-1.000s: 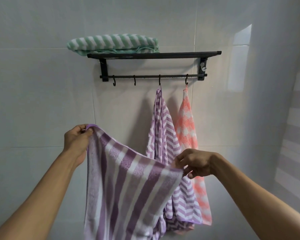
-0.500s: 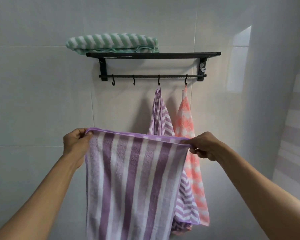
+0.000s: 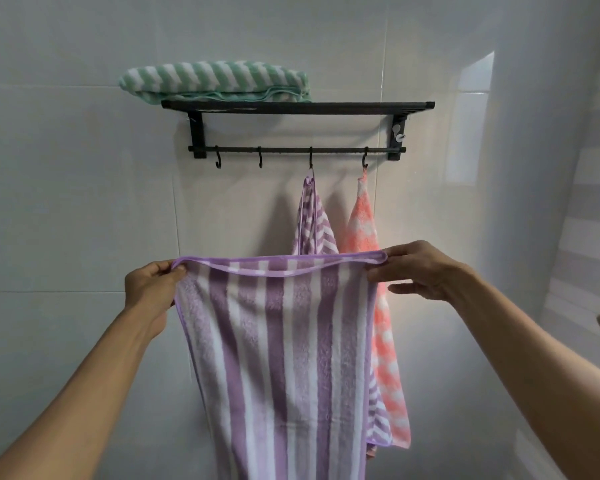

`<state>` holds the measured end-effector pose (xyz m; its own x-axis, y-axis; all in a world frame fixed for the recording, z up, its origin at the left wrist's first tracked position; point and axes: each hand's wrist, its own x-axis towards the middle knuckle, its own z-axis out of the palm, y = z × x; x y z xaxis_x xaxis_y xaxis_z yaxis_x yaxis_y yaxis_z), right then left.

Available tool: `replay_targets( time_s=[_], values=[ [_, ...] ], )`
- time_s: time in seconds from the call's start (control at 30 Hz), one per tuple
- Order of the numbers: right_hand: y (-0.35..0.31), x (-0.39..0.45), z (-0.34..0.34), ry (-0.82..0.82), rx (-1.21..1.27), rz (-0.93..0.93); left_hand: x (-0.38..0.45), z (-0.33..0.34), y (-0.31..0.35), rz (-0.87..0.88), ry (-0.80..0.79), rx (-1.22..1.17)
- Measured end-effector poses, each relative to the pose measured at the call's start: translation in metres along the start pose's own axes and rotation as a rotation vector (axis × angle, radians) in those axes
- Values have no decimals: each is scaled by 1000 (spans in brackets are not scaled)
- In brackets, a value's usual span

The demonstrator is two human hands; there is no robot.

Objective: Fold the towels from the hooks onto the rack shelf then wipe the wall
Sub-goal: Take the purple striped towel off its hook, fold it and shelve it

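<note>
Striped purple towel [image 3: 278, 358] hanging long-axis down (stripes vertical), top corners pinched by left hand [image 3: 151, 291], right hand [image 3: 420, 270]

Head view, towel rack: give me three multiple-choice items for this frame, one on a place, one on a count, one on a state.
1. Where is the green towel?
A. On the rack shelf
B. On a hook
C. In the hands

2. How many towels hang from hooks?
A. One
B. Two
C. Four

3. How is the purple striped towel held?
A. Bunched in one hand
B. Spread by its top corners between both hands
C. Draped over a forearm

Key: 1 A, it lies folded on the shelf. 2 B, the purple chevron towel and the pink towel hang there. 3 B, the left hand and the right hand each pinch a corner.
</note>
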<state>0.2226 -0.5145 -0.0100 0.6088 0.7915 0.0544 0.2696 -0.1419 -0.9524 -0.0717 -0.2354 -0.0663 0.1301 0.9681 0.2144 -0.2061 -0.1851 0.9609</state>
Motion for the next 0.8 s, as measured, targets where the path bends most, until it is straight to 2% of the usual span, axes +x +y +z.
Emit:
replay_targets(
  time_s=[0.1, 0.2, 0.27, 0.33, 0.4, 0.47, 0.53, 0.6, 0.63, 0.67, 0.8],
  values=[
    [2, 6, -2, 174, -84, -100, -3, 4, 6, 1, -17, 3],
    [3, 12, -3, 287, 87, -178, -2, 5, 15, 35, -58, -33],
    [12, 12, -1, 240, 111, -133, -3, 3, 16, 56, -137, 27],
    [22, 11, 0, 148, -36, -50, -6, 1, 15, 46, -224, 156],
    [21, 11, -4, 207, -56, -84, -6, -1, 17, 39, -194, 152],
    [5, 13, -6, 298, 146, -208, -1, -2, 26, 58, -109, -10],
    [-8, 17, -2, 334, 264, -292, 3, 3, 36, 94, -111, -37],
    [-6, 18, 6, 249, 11, -226, 3, 5, 38, 71, -198, 86],
    [-4, 17, 7, 196, -124, -176, 3, 4, 41, 59, -205, 112],
    [-4, 17, 4, 198, -160, -162, 5, 1, 44, 68, -179, 96],
    [-24, 22, -5, 386, 205, -350, 15, -3, 63, 172, -75, -61]
  ],
)
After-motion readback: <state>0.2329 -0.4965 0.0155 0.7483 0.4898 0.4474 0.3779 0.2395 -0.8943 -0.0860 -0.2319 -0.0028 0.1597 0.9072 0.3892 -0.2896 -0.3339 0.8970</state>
